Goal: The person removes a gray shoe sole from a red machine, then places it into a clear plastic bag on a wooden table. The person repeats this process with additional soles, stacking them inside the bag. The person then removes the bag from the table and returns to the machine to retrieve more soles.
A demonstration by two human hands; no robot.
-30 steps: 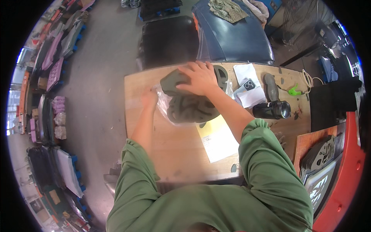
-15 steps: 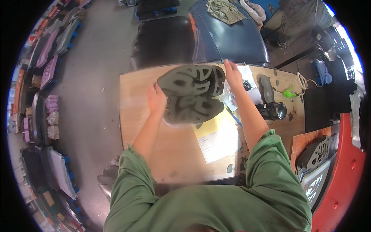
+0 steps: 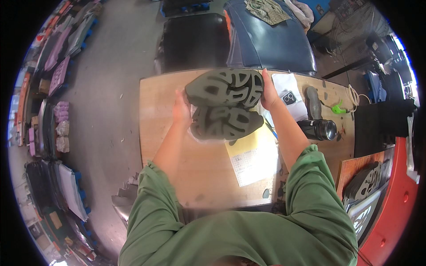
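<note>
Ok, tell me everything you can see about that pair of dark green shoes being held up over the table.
The pair of dark olive-green moulded shoes looks like matte foam or rubber, with chunky winding grooves across the soles. Both soles face the camera, one shoe above the other, lying sideways and seemingly touching. They are lifted above the pale wooden table. The left hand grips their left ends, the right hand the right ends. Their uppers are hidden.

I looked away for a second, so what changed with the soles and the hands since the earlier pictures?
The two dark green soles were lifted off the table and turned tread-up. The right hand, earlier pressing on top, now grips their right end; the left hand holds the left end. The yellow sheet, phone and black cylinder stayed put.
</note>
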